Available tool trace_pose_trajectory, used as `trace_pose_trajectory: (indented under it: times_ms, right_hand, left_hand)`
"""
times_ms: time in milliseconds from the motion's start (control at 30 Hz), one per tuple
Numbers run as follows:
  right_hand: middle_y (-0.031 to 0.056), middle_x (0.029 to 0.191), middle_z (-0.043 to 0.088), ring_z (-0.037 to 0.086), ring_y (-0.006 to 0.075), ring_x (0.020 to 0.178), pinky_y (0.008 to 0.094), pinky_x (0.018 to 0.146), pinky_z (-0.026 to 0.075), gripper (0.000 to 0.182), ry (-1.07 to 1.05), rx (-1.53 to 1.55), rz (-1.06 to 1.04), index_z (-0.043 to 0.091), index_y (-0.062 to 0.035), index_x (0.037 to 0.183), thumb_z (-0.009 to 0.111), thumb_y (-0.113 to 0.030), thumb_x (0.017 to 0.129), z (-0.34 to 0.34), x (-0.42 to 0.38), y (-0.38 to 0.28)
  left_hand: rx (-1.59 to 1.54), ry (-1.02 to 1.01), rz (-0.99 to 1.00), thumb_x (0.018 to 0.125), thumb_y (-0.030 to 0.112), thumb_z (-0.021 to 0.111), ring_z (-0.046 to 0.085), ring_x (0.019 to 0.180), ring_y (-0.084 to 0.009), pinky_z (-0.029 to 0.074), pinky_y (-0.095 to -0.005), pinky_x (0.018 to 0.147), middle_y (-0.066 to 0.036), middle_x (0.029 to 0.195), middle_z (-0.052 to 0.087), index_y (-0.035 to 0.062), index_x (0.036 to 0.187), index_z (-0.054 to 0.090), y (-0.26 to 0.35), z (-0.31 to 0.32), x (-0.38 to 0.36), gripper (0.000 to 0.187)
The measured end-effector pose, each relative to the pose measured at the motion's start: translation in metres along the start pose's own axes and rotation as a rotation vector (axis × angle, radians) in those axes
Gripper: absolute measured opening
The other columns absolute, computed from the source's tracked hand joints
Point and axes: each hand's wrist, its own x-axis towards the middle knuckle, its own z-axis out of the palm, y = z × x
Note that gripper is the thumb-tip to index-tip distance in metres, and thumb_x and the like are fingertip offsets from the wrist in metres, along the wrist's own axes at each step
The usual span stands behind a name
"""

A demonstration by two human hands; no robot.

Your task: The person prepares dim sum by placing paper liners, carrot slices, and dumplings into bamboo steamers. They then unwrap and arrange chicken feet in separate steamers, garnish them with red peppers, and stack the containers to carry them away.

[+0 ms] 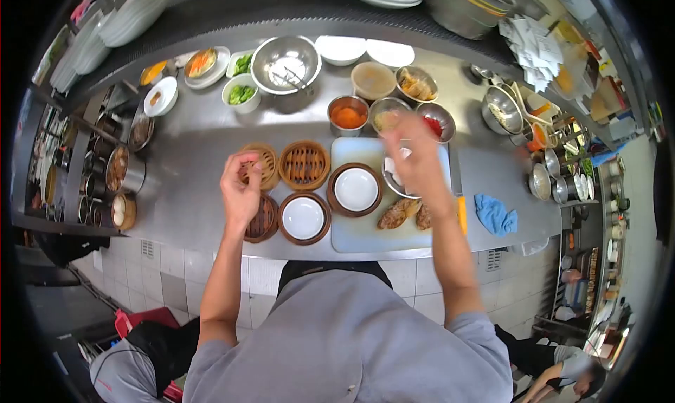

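Observation:
My left hand [240, 189] is over the left edge of a small bamboo steamer [267, 165], its fingers loosely curved and apart, holding nothing visible. My right hand [416, 153], smeared by motion, is above a metal bowl with white pieces [394, 171]; its fingers cannot be made out. Beside the left steamer sits another slatted one [304, 165], with a third [261, 220] below. White dishes [303, 218] [356, 189] sit in two round brown baskets, the right one on a pale blue cutting board [351, 238]. Browned food pieces [397, 214] lie on the board.
Behind my right hand stand bowls of orange [348, 116] and red [433, 122] ingredients. A large metal bowl [286, 66] holds a whisk; greens [241, 94] are beside it. A blue cloth [496, 215] lies right. Other people [130, 368] [562, 368] are at both lower corners.

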Motion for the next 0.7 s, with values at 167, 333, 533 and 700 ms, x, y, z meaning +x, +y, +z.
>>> trace_pose_trajectory:
  times_ms: [167,333,533,700]
  right_hand:
    - [0.0100,0.112,0.071,0.067,0.0123,0.095,0.0275,0.082,0.054,0.020,0.293,-0.265,-0.205,0.066,0.0002,0.116,0.065,-0.001,0.096,-0.119,0.163,-0.050]
    - [0.0167,0.113,0.073,0.068,0.0251,0.102,0.0419,0.090,0.054,0.047,-0.354,-0.628,0.388,0.068,-0.0004,0.118,0.076,-0.032,0.084,-0.155,0.277,-0.047]
    - [0.0135,0.126,0.072,0.068,0.0280,0.112,0.0407,0.094,0.053,0.056,-0.818,-0.719,0.407,0.068,-0.0095,0.132,0.074,-0.037,0.084,-0.147,0.313,-0.001]
    - [0.0153,0.125,0.072,0.068,0.0275,0.112,0.0401,0.095,0.052,0.054,-0.688,-0.967,0.356,0.068,-0.0072,0.130,0.073,-0.036,0.085,-0.141,0.313,-0.006]
  left_hand:
    - [-0.038,-0.092,0.177,0.091,0.004,0.068,0.063,0.105,-0.0242,0.050,-0.0343,0.089,-0.012,0.114,0.068,0.0011,0.105,0.069,0.042,0.035,-0.004,0.014]
    - [-0.057,-0.286,0.177,0.093,0.004,0.069,0.062,0.105,-0.0199,0.050,-0.0316,0.087,-0.011,0.118,0.066,0.0000,0.105,0.068,0.052,0.042,-0.036,0.013]
    - [-0.119,-0.230,-0.057,0.089,0.002,0.072,0.064,0.104,-0.0231,0.053,-0.0332,0.085,-0.013,0.118,0.066,0.0012,0.104,0.070,0.011,0.023,-0.079,0.016]
    - [-0.131,-0.159,-0.147,0.086,0.002,0.075,0.063,0.098,-0.0192,0.048,-0.0291,0.078,-0.011,0.115,0.067,0.0028,0.103,0.070,-0.010,0.010,-0.106,0.017]
